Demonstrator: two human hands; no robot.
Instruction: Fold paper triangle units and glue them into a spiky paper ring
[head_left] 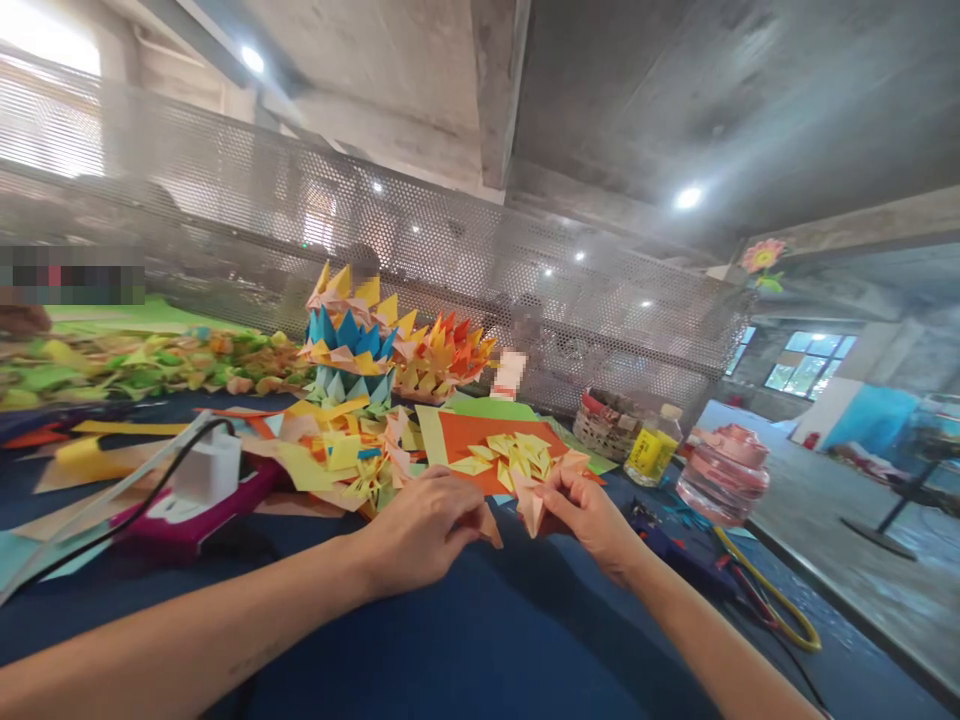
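Pinched between the fingers of my right hand point(581, 505) is a pink folded paper piece point(530, 503) with pointed tips. My left hand point(431, 525) is closed on a small pink paper piece point(491, 527), partly hidden behind the fingers. The two pieces are apart. Just beyond my hands, a pile of yellow folded paper pieces point(517, 458) lies on an orange sheet point(465, 440). Left of it is a heap of cut and folded paper point(337, 450) in yellow, pink and orange.
Layered folded-paper models point(349, 345) stand behind the heap. A magenta power strip point(180, 520) with cables lies at left. A yellow-labelled bottle point(652, 447), a pink clear jar point(724, 475), a basket point(611, 422) and yellow-handled scissors point(780, 600) are at right. A perforated screen point(450, 250) borders the back.
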